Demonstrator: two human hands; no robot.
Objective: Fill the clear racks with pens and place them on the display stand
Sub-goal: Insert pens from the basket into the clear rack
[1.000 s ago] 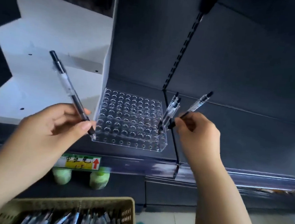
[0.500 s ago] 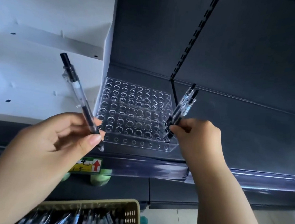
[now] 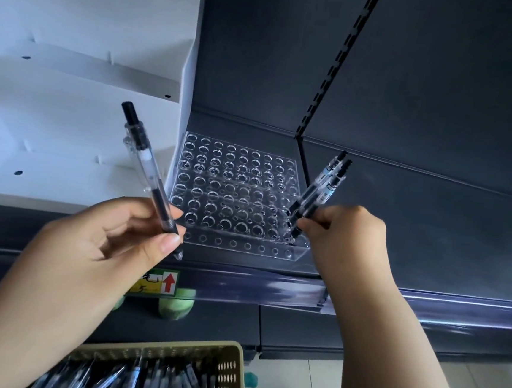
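Pen (image 3: 145,168) in left hand (image 3: 114,243), pinched near tip by thumb and fingers, cap end pointing up-left. Clear rack (image 3: 236,192) sits on dark shelf (image 3: 431,224), against white stand (image 3: 68,134). Right hand (image 3: 346,239) pinches second pen (image 3: 331,186) low, tip at rack's right front corner. Basket (image 3: 234,356) of pens below.

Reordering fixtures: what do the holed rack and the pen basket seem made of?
The rack looks like clear glossy acrylic: the dark shelf shows through it. The basket looks like matte beige moulded plastic, given its regular holes.
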